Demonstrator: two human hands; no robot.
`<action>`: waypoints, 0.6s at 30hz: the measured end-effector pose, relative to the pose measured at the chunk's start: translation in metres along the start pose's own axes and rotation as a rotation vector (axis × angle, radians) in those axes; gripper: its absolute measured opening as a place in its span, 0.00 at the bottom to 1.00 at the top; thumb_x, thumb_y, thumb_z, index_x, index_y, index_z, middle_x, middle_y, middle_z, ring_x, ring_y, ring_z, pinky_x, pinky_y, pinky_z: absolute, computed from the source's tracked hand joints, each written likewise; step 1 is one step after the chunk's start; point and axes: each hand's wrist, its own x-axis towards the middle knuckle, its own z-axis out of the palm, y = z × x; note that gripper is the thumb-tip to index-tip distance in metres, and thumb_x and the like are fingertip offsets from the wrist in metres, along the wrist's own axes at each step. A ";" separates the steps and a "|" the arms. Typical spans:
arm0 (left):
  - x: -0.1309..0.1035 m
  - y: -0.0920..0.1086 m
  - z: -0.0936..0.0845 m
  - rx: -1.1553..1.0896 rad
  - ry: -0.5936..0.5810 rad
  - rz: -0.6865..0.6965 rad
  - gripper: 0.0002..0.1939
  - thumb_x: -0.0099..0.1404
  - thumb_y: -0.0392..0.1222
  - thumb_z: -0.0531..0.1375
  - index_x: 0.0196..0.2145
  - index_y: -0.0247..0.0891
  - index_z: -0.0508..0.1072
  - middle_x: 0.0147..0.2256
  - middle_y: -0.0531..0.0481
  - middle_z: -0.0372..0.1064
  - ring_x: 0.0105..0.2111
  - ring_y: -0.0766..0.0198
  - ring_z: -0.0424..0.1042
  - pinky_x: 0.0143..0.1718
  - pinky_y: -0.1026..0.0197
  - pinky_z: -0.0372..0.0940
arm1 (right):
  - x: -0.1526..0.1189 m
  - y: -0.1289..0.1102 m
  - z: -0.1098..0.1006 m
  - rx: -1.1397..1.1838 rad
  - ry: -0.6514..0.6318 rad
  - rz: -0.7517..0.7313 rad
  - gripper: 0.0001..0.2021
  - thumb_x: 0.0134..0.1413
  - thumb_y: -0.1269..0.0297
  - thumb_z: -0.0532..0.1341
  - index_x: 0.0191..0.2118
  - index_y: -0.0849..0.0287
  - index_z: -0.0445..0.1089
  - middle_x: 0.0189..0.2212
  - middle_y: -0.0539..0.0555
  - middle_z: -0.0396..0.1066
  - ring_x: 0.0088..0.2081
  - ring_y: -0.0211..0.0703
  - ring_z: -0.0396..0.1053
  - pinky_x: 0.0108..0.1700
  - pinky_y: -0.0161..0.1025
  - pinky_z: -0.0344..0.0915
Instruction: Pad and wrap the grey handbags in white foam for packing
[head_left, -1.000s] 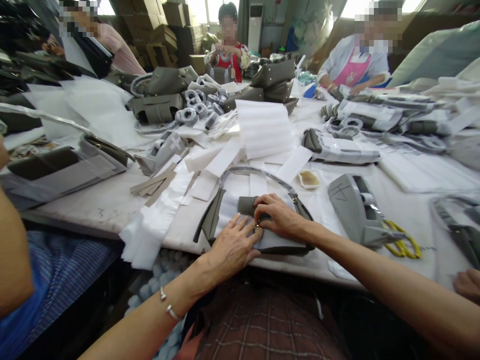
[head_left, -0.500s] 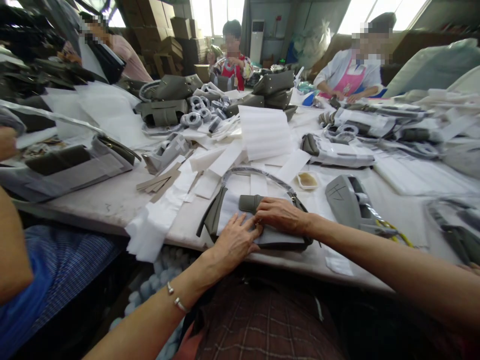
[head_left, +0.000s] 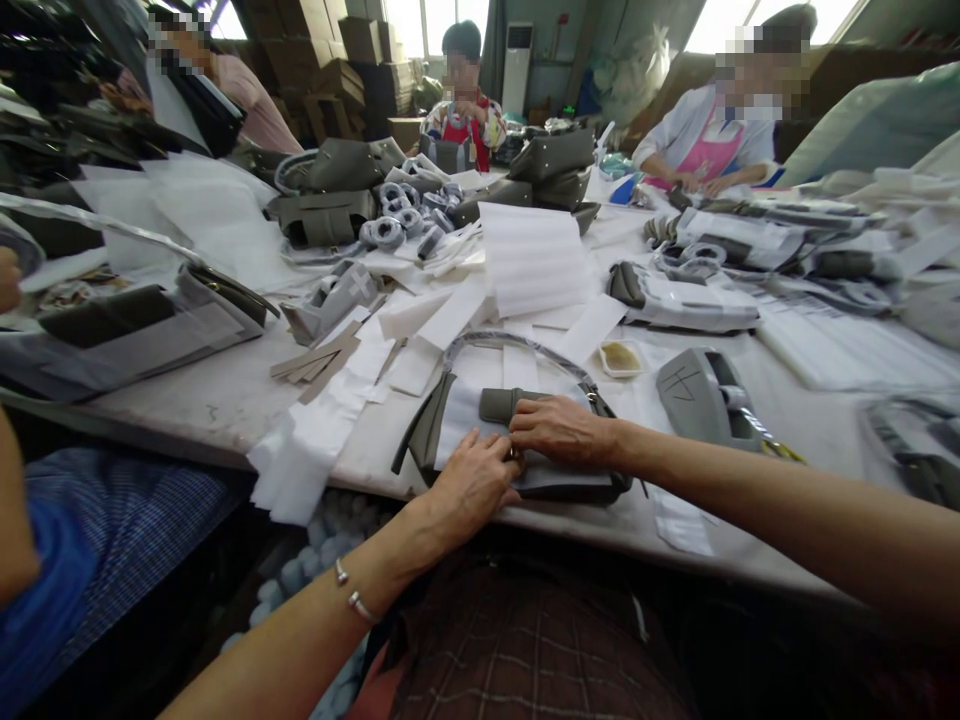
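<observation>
A dark grey-green handbag lies at the near table edge, with pale wrapping over its front and a plastic-wrapped handle arching away from me. My left hand grips the bag's lower front, fingers on its face and the thumb low by the near edge. From the right, my right hand has its fingers bent and closed on the end of the bag's closure tab. The fingertips of both hands meet there and hide what lies between them.
White foam sheets and card strips lie beyond the bag. To the right are a tape dispenser and a small dish. Wrapped bags are spread about. Co-workers sit around the table; one's arm is at far left.
Both hands stay at the closure tab, with only slight finger movement. The view has shifted a little. At the right, the yellow-handled tool by the tape dispenser is now more covered by my forearm.
</observation>
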 end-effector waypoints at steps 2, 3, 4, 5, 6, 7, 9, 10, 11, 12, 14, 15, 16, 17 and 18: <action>0.000 0.000 0.000 0.010 -0.005 0.003 0.18 0.62 0.43 0.67 0.49 0.37 0.73 0.48 0.43 0.71 0.49 0.52 0.70 0.55 0.47 0.62 | 0.002 -0.004 0.002 -0.028 -0.020 0.021 0.09 0.66 0.68 0.56 0.38 0.62 0.73 0.37 0.56 0.73 0.40 0.45 0.64 0.38 0.40 0.59; 0.000 0.001 -0.001 0.016 -0.008 0.000 0.18 0.62 0.43 0.67 0.49 0.37 0.73 0.47 0.43 0.71 0.49 0.52 0.70 0.55 0.47 0.62 | 0.004 -0.007 0.002 -0.040 -0.027 0.058 0.08 0.66 0.68 0.56 0.38 0.62 0.72 0.37 0.57 0.73 0.40 0.46 0.64 0.39 0.40 0.60; 0.000 0.001 -0.001 0.023 -0.011 -0.002 0.17 0.62 0.43 0.67 0.48 0.37 0.73 0.47 0.43 0.71 0.49 0.52 0.70 0.55 0.47 0.62 | 0.006 -0.012 0.003 -0.048 -0.031 0.122 0.07 0.64 0.69 0.57 0.37 0.63 0.72 0.36 0.57 0.73 0.40 0.47 0.65 0.39 0.41 0.60; 0.000 0.002 -0.001 0.030 -0.014 -0.006 0.17 0.62 0.43 0.67 0.47 0.37 0.73 0.46 0.43 0.71 0.49 0.52 0.70 0.55 0.46 0.62 | 0.008 -0.017 0.003 -0.050 -0.032 0.213 0.07 0.63 0.69 0.58 0.37 0.63 0.72 0.36 0.58 0.73 0.41 0.47 0.65 0.38 0.41 0.60; 0.000 0.003 -0.001 0.039 -0.017 -0.009 0.16 0.63 0.42 0.67 0.47 0.37 0.73 0.45 0.43 0.71 0.49 0.51 0.70 0.55 0.46 0.62 | 0.011 -0.023 0.004 -0.047 -0.032 0.323 0.06 0.62 0.69 0.58 0.38 0.63 0.73 0.36 0.58 0.74 0.41 0.48 0.66 0.38 0.41 0.60; 0.000 0.004 -0.001 0.047 -0.017 -0.011 0.16 0.63 0.43 0.67 0.48 0.37 0.73 0.45 0.43 0.72 0.49 0.51 0.70 0.54 0.46 0.63 | 0.014 -0.028 0.003 -0.038 -0.031 0.435 0.05 0.60 0.70 0.59 0.38 0.63 0.73 0.35 0.59 0.74 0.41 0.49 0.67 0.38 0.40 0.60; 0.000 0.005 0.002 0.066 -0.008 -0.017 0.19 0.63 0.43 0.66 0.50 0.36 0.72 0.44 0.43 0.72 0.48 0.51 0.71 0.54 0.45 0.63 | 0.018 -0.037 0.001 -0.003 -0.034 0.610 0.06 0.59 0.69 0.59 0.38 0.62 0.73 0.36 0.59 0.75 0.43 0.50 0.69 0.37 0.39 0.61; -0.001 0.005 0.004 0.075 0.005 -0.021 0.21 0.63 0.43 0.66 0.51 0.36 0.71 0.44 0.42 0.72 0.48 0.50 0.71 0.53 0.45 0.64 | 0.019 -0.040 -0.001 0.021 -0.035 0.661 0.06 0.60 0.68 0.59 0.38 0.62 0.74 0.37 0.59 0.75 0.44 0.50 0.69 0.37 0.39 0.62; -0.001 0.005 0.006 0.081 0.021 -0.024 0.22 0.63 0.43 0.66 0.52 0.36 0.70 0.45 0.42 0.72 0.48 0.50 0.71 0.53 0.45 0.64 | 0.018 -0.043 -0.003 0.051 -0.037 0.691 0.07 0.61 0.67 0.59 0.38 0.61 0.74 0.37 0.59 0.76 0.44 0.50 0.70 0.38 0.39 0.62; -0.002 0.005 0.009 0.083 0.040 -0.025 0.22 0.63 0.42 0.66 0.53 0.36 0.69 0.45 0.42 0.72 0.48 0.50 0.71 0.54 0.45 0.64 | 0.017 -0.045 -0.004 0.086 -0.032 0.704 0.08 0.62 0.65 0.58 0.38 0.60 0.74 0.38 0.59 0.76 0.45 0.50 0.70 0.40 0.39 0.63; -0.005 0.004 0.014 0.077 0.085 -0.012 0.19 0.63 0.41 0.66 0.51 0.37 0.70 0.46 0.43 0.72 0.49 0.51 0.72 0.55 0.45 0.63 | 0.008 -0.048 -0.005 0.146 -0.008 0.684 0.12 0.66 0.61 0.55 0.42 0.60 0.75 0.39 0.58 0.76 0.45 0.50 0.71 0.44 0.40 0.65; -0.007 0.004 0.016 0.072 0.118 -0.001 0.19 0.64 0.41 0.66 0.51 0.37 0.70 0.47 0.43 0.72 0.49 0.52 0.72 0.56 0.45 0.62 | 0.002 -0.050 -0.004 0.164 0.012 0.652 0.14 0.67 0.60 0.54 0.46 0.60 0.74 0.40 0.58 0.76 0.46 0.50 0.71 0.46 0.42 0.65; -0.010 0.002 0.017 0.070 0.158 0.012 0.19 0.64 0.41 0.65 0.52 0.36 0.69 0.48 0.43 0.72 0.50 0.53 0.72 0.57 0.46 0.62 | -0.005 -0.053 -0.002 0.172 0.038 0.615 0.16 0.67 0.58 0.54 0.51 0.60 0.72 0.43 0.59 0.76 0.47 0.50 0.71 0.48 0.44 0.66; -0.014 0.001 0.018 0.073 0.205 0.026 0.20 0.65 0.41 0.64 0.53 0.36 0.68 0.49 0.42 0.72 0.51 0.53 0.71 0.58 0.47 0.62 | -0.013 -0.055 0.001 0.166 0.068 0.579 0.19 0.66 0.56 0.55 0.55 0.61 0.69 0.47 0.60 0.75 0.49 0.51 0.71 0.51 0.47 0.66; -0.018 -0.002 0.018 0.088 0.253 0.039 0.21 0.66 0.40 0.63 0.55 0.35 0.67 0.50 0.41 0.72 0.52 0.54 0.71 0.59 0.48 0.61 | -0.021 -0.058 0.005 0.146 0.101 0.549 0.23 0.65 0.54 0.57 0.60 0.61 0.66 0.52 0.62 0.72 0.52 0.53 0.69 0.54 0.49 0.64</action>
